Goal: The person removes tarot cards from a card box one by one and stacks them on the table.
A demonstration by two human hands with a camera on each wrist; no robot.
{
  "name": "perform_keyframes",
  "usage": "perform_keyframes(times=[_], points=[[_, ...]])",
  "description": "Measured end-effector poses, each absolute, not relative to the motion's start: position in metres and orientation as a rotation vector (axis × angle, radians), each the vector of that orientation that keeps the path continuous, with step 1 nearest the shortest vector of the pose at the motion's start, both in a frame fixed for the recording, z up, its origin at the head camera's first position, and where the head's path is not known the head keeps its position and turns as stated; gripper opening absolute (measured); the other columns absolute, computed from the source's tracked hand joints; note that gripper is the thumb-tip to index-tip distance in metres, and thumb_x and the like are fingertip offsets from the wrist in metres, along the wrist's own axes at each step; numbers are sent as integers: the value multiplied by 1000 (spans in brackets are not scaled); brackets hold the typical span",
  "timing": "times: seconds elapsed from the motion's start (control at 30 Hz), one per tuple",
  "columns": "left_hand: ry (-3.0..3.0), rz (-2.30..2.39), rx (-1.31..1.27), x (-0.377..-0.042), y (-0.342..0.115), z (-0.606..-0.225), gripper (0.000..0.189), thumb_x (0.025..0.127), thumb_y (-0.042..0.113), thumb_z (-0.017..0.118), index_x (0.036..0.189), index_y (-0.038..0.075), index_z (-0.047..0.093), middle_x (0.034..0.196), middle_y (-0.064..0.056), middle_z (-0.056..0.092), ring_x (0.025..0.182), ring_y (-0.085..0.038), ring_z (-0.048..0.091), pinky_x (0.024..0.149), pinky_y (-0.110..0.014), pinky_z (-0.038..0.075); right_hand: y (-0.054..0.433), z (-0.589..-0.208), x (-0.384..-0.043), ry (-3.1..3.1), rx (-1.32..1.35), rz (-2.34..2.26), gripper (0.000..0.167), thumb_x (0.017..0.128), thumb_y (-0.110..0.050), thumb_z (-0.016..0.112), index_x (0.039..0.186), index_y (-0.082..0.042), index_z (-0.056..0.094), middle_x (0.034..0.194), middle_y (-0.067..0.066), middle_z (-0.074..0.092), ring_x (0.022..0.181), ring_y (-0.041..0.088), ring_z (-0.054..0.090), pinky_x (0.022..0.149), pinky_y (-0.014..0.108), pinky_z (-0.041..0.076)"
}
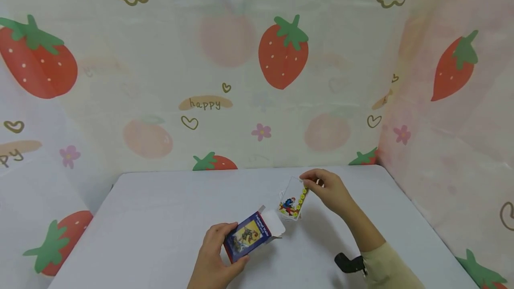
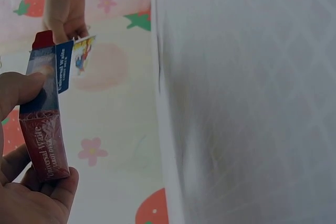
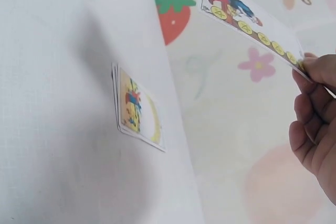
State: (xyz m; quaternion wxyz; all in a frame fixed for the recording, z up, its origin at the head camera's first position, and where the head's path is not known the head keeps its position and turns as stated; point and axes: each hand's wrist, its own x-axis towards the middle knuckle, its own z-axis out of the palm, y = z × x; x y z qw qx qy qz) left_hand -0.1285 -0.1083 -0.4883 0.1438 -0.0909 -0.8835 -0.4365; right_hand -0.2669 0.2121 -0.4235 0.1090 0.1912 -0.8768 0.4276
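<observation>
My left hand (image 1: 217,255) holds a blue and red tarot card box (image 1: 247,237), thumb on one side and fingers on the other. The box is tilted, with its white-lined end flap (image 1: 275,223) folded out towards the right. "Universal Waite Tarot Deck" is printed on its red side in the left wrist view. Between thumb and fingertips, my right hand (image 1: 331,193) pinches a tarot card (image 3: 247,19) by one end; it shows a figure and yellow discs. A small stack of tarot cards (image 3: 139,108) lies face up on the table below it, mostly hidden in the head view.
A white-covered table (image 1: 160,217) spreads under both hands. Behind it and at the sides hang sheets (image 1: 160,57) printed with strawberries. A black strap-like piece (image 1: 348,263) sticks out at the right wrist, by the beige sleeve (image 1: 387,269).
</observation>
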Motion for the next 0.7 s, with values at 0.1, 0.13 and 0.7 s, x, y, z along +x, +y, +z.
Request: perform_keyframes(times=[0.1,0.13,0.7], points=[[-2544,-1259,-261,-128,-108,-489,75,71,24,95,137,19,61,130,7,54,116,-9,50,97,-37,54,212,-425,-272,-2591,559,1247,12,99,-16,69,109,-14,76,98,-2,71,84,20,56,69,28,49],[-2544,-1255,-261,-128,-108,-489,74,71,25,95,137,18,61,130,7,54,116,-10,50,97,-37,54,212,-426,-274,-2596,560,1242,12,99,-16,69,109,-13,76,98,-2,71,84,20,56,69,28,49],[-2556,-1246,-268,-128,-108,-488,75,72,25,95,138,15,60,131,5,54,117,-11,50,97,-38,55,211,-440,-303,-2675,581,1278,17,100,-16,68,112,-7,75,93,1,68,80,21,53,66,28,47]])
